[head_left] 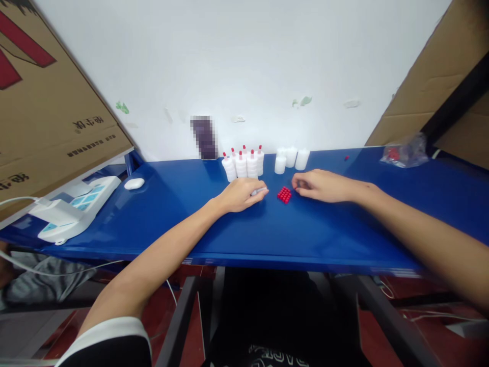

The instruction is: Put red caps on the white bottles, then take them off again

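My left hand (241, 195) rests on the blue table (237, 229), fingers closed round a small white bottle (260, 191) that pokes out to the right. A tight cluster of red caps (284, 194) lies on the table between my hands. Just right of the caps, my right hand (319, 185) has its fingers curled in a pinch; what they hold is too small to see. Behind my left hand stand several white bottles with red caps (243, 163). To their right stand three white bottles without caps (291, 158).
A white scale with a blue keypad (72, 209) sits at the left edge, a white oval object (134, 183) beside it. Cardboard boxes (42, 102) lean at left and right. A clear plastic bag (405, 151) lies at the back right. One stray red cap (346, 158) lies near it.
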Tool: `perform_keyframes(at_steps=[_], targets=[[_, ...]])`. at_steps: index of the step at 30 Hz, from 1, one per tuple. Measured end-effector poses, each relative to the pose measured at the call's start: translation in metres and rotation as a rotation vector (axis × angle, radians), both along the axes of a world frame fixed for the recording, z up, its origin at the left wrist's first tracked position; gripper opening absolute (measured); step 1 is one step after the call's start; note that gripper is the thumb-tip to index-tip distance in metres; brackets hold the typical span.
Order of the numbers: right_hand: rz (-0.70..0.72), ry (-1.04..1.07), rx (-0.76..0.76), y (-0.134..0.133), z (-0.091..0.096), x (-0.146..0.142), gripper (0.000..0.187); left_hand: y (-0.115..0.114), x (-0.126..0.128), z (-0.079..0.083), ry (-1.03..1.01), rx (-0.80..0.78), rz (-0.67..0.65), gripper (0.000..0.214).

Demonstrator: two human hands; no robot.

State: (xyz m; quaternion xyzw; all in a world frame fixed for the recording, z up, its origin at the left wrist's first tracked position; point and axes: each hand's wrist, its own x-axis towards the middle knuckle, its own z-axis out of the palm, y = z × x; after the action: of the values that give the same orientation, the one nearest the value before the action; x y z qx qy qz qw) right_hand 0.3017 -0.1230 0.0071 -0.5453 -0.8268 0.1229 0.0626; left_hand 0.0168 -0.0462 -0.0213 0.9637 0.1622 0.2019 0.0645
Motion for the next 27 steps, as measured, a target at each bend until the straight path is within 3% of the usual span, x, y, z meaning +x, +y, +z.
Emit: perform_keyframes(at_steps=[7,12,19,27], targets=[[-0.059,0.086,0.051,0.0011,0.0029,0.0015,0.019,0.0,-0.0001,-0.0001,0.0,0.004,-0.006,0.04],[0.033,0.001,0.208,0.0014,0.0038,-0.001,0.018,-0.0003,-0.0003,0.0005,0.004,-0.005,-0.008,0.039],[0.052,-0.106,0.156,0.0025,-0.0015,-0.0006,0.024,0.0001,-0.0011,0.0009,0.01,-0.012,-0.006,0.039],[0.063,-0.078,0.135,0.0005,-0.0012,-0.0015,0.024,0.0,0.0002,0.0007,0.022,-0.005,0.001,0.04]])
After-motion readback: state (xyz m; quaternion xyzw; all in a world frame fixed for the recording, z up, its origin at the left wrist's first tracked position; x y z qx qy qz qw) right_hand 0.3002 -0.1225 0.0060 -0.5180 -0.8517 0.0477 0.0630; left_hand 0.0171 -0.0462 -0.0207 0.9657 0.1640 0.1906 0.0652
